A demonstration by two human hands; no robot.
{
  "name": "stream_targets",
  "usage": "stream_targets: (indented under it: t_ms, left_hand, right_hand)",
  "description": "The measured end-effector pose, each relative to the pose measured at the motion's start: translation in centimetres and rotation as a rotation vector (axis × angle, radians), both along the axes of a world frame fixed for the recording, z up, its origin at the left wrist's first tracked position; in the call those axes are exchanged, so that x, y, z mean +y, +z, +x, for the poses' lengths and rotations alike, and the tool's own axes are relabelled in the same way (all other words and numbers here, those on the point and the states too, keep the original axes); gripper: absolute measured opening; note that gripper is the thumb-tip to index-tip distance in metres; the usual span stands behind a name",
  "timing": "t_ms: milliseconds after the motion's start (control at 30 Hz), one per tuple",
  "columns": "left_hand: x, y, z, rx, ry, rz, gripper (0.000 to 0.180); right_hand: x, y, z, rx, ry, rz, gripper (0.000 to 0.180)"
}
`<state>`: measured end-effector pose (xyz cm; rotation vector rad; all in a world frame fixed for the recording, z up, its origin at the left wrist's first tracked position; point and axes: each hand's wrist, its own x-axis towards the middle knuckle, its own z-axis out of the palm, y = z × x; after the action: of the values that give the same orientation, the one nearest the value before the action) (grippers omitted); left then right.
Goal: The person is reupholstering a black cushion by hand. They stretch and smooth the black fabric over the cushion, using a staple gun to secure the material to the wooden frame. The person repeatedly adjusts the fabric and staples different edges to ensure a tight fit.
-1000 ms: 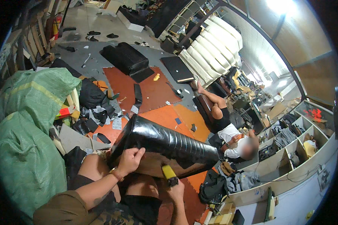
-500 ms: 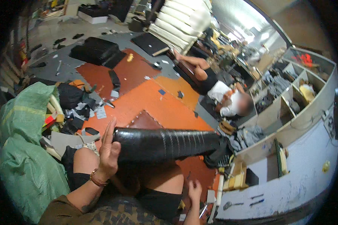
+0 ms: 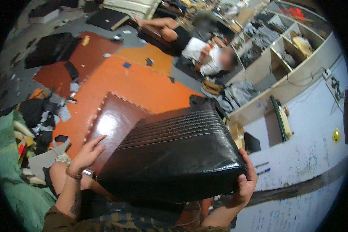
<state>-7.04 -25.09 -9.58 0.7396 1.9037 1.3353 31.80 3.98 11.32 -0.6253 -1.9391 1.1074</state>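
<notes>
i see the right hand (image 3: 245, 185) curled round the black cushion (image 3: 178, 158)'s end, left hand (image 3: 88, 156) empty, half-open beside it; orange sheet (image 3: 143, 87) stretches beyond, shelving (image 3: 276, 91) bounding the right.

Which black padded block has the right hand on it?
The near, ridged block, with the right hand at its right end; the other black block lies farther off at upper left, untouched.

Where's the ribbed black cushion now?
In the head view, just below and right of centre: the cushion has the right hand against its right end, the left hand near its left end, and the brown sheet beyond it.
</notes>
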Motion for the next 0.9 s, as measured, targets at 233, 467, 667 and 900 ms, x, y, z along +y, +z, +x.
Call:
stream_targets:
  t_ms: [233, 467, 667, 900]
  left_hand:
    - [1.6, -6.8, 4.9, -0.484, -0.294, 0.13, 0.067]
    - [7.0, -9.3, 2.1, -0.549, -0.131, 0.583, 0.052]
    - [7.5, -0.2, 1.7, -0.383, -0.123, 0.804, 0.049]
    - [2.0, 10.6, 2.0, 0.05, 0.041, 0.579, 0.036]
  right_hand:
    - [4.6, -4.2, 9.5, 0.017, 0.074, -0.04, 0.056]
    - [7.0, -5.9, 10.6, 0.121, 0.071, -0.135, 0.052]
    - [4.3, -6.6, 10.4, 0.183, -0.06, -0.203, 0.05]
    - [5.4, -7.2, 6.0, 0.288, 0.023, -0.501, 0.04]
